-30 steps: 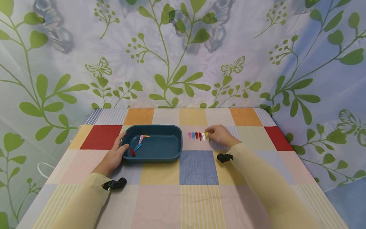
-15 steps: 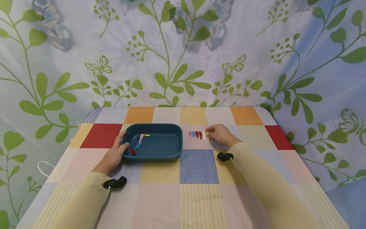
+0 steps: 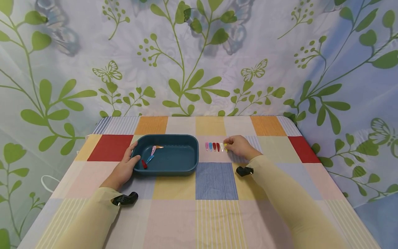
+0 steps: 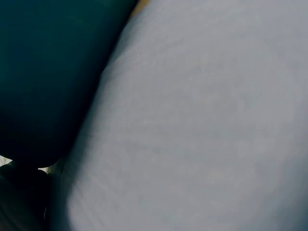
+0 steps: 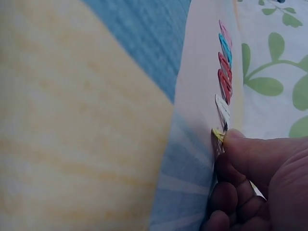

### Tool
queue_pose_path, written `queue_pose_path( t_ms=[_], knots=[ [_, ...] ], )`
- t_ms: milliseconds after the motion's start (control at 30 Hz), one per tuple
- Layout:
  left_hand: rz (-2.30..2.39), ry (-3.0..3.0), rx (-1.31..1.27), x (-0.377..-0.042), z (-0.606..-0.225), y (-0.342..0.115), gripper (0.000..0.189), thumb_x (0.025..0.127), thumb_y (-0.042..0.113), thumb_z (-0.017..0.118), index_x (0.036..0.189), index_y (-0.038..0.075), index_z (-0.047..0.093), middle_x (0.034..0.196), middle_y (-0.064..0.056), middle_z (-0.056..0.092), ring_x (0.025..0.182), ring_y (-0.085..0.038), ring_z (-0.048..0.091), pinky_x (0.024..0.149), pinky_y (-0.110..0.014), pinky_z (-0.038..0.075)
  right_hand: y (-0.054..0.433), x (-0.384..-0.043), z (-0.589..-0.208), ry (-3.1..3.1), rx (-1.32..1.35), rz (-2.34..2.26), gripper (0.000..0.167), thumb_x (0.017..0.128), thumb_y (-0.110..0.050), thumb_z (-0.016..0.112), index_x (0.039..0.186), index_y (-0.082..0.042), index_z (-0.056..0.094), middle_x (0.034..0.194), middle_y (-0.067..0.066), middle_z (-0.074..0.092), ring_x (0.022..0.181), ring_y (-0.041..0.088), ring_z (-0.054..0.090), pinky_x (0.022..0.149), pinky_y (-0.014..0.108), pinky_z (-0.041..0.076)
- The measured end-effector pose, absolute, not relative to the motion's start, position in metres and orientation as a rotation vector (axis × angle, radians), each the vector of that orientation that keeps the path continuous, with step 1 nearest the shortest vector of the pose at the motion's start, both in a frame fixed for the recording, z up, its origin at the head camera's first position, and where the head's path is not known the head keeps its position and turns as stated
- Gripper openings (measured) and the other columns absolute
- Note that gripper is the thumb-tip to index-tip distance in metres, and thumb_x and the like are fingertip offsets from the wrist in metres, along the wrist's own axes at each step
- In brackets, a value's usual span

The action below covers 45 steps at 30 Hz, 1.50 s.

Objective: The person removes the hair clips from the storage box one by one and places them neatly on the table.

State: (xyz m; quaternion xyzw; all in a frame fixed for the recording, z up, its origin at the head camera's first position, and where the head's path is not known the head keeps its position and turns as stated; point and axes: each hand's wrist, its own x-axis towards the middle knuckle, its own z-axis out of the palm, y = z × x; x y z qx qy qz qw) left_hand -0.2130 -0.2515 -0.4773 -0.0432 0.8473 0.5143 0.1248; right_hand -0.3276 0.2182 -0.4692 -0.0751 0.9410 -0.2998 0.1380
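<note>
On the tablecloth lies a row of snap hair clips: a pink clip (image 3: pixel 207 146), a blue clip (image 3: pixel 210 146), two red clips (image 3: pixel 218 147), a white clip (image 3: pixel 221 147) and a yellow clip (image 5: pixel 219 134) at the right end. My right hand (image 3: pixel 239 146) pinches the yellow clip between thumb and finger, right beside the white one. With my left hand (image 3: pixel 123 170) I hold the left end of a dark teal plastic basin (image 3: pixel 174 172), thumb at its rim. Inside it lie an orange clip (image 3: pixel 159 147), another pink clip (image 3: pixel 153 150), another blue clip (image 3: pixel 150 159) and a red clip (image 3: pixel 144 164).
A patchwork-patterned cloth (image 3: pixel 174 221) covers the table. Behind and to the sides hangs a curtain (image 3: pixel 199 58) with a leaf print. A white cable loop (image 3: pixel 46 183) shows off the table's left edge.
</note>
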Motion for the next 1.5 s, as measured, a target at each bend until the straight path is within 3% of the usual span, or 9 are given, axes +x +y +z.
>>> queue_pose_path(
  t_ms=[167,567,1033,1500],
  knots=[
    [1.490,2.468,-0.138,-0.2137,-0.4779,-0.2513,0.071,0.112,0.037,0.038,0.168,0.043,-0.005,0.178,-0.012,-0.011,0.162,-0.049,-0.007,0.117,-0.086,0.011,0.2210,-0.3289,-0.4705,2.728,-0.240,-0.820,0.035,0.102,-0.017,0.067,0.133,-0.002,0.070,0.129,0.015,0.072,0.114,0.027,0.064,0.108,0.049,0.051],
    [1.483,2.467,-0.140,-0.2149,-0.4780,-0.2511,0.071,0.112,0.040,0.038,0.167,0.046,-0.005,0.179,-0.010,-0.010,0.162,-0.048,-0.005,0.117,-0.085,0.014,0.2280,-0.3298,-0.4730,2.697,-0.300,-0.867,0.041,0.097,-0.016,0.073,0.134,0.000,0.069,0.109,0.008,0.069,0.100,0.023,0.058,0.095,0.039,0.051],
    [1.491,2.463,-0.138,-0.2142,-0.4752,-0.2499,0.071,0.113,0.038,0.038,0.168,0.044,-0.007,0.178,-0.013,-0.010,0.162,-0.049,-0.005,0.118,-0.084,0.015,0.2264,-0.3296,-0.4746,2.695,-0.274,-0.836,0.041,0.098,-0.016,0.072,0.136,-0.001,0.069,0.110,0.008,0.069,0.104,0.023,0.058,0.099,0.040,0.050],
    [1.485,2.471,-0.125,-0.2122,-0.4753,-0.2495,0.071,0.113,0.038,0.037,0.168,0.042,-0.007,0.178,-0.015,-0.010,0.161,-0.051,-0.005,0.118,-0.084,0.014,0.2278,-0.3249,-0.4747,2.677,-0.289,-0.904,0.048,0.095,-0.017,0.077,0.139,-0.001,0.067,0.110,0.007,0.067,0.102,0.022,0.056,0.092,0.035,0.049]
  ],
)
